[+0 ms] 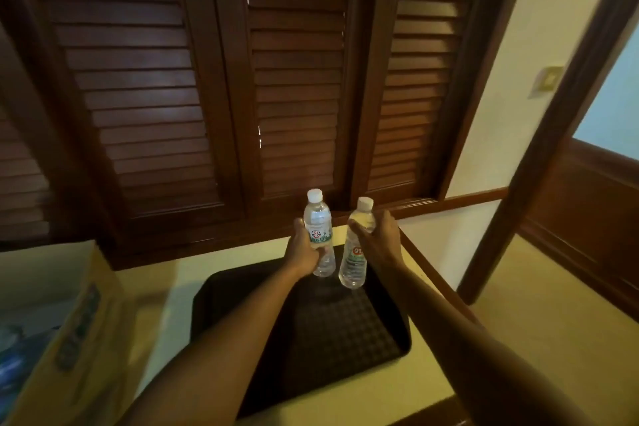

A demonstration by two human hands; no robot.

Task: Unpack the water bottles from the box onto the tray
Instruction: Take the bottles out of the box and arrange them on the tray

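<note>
Two clear water bottles with white caps are held upright over the far end of a dark textured tray (332, 328). My left hand (304, 249) grips the left bottle (317, 218) around its green-and-white label. My right hand (380, 242) grips the right bottle (354, 263), which tilts slightly and has a red-and-green label. The two bottles are close together, just apart. Their bases hang near the tray's far edge; I cannot tell whether they touch it. A yellow cardboard box (72, 315) stands open at the left, with blue-wrapped contents blurred inside.
The tray lies on a pale countertop (162, 290) with a dark wooden edge at the right. Dark louvred shutters (214, 79) rise behind the counter. A doorway frame (539, 162) and lower floor are to the right.
</note>
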